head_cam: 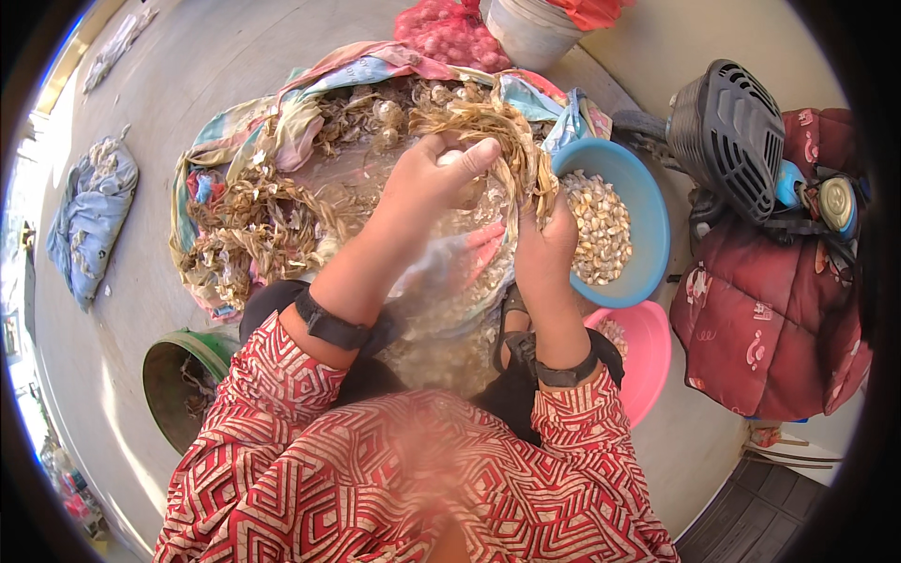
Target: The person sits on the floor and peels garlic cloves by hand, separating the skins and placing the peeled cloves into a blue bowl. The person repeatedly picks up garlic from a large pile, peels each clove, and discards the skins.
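My left hand (429,172) has its fingers and thumb around a white garlic bulb (450,157), which is partly covered by them. My right hand (549,239) grips a bundle of dried garlic stalks (524,134) that arches over towards the left hand. Under both hands lies a spread patterned cloth (366,69), strewn with papery skins. Garlic bulbs with dried stems (383,112) sit along its far side. On its left part is a heap of braided dry stalks (260,239). Beside my right hand a blue basin (654,211) holds loose garlic cloves (598,225).
A pink basin (651,359) stands near my right forearm, a green bucket (193,345) at my left. Beyond the cloth are a red net bag of garlic (450,35) and a white bucket (531,32). A vehicle with a red quilted cover (767,324) stands right; a blue cloth bundle (95,211) lies left.
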A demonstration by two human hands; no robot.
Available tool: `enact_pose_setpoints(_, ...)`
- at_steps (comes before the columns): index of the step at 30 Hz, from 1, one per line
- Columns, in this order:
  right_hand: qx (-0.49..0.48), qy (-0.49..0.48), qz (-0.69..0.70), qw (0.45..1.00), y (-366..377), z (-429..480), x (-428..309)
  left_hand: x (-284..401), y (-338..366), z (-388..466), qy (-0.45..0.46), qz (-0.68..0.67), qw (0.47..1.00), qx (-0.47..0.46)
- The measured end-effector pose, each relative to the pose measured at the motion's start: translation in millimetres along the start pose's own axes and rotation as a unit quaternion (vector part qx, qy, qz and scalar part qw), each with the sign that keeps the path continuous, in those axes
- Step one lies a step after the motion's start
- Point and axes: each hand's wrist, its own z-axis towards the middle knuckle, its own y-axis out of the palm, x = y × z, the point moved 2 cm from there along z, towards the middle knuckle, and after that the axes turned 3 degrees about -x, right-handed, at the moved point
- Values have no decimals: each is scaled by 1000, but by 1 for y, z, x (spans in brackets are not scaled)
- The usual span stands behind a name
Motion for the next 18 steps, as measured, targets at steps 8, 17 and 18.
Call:
enact_pose_setpoints(8,-59,-2,49,997,3,-2,-10,9,-6,-7,-4,-49,999,3)
enact_pose_setpoints(17,-151,-182,54,970,0,3,-36,11,-2,-10,6,48,996,-71)
enact_pose_setpoints(18,-130,-127,122,976,1,0,-30,13,-3,-10,42,119,989,-79)
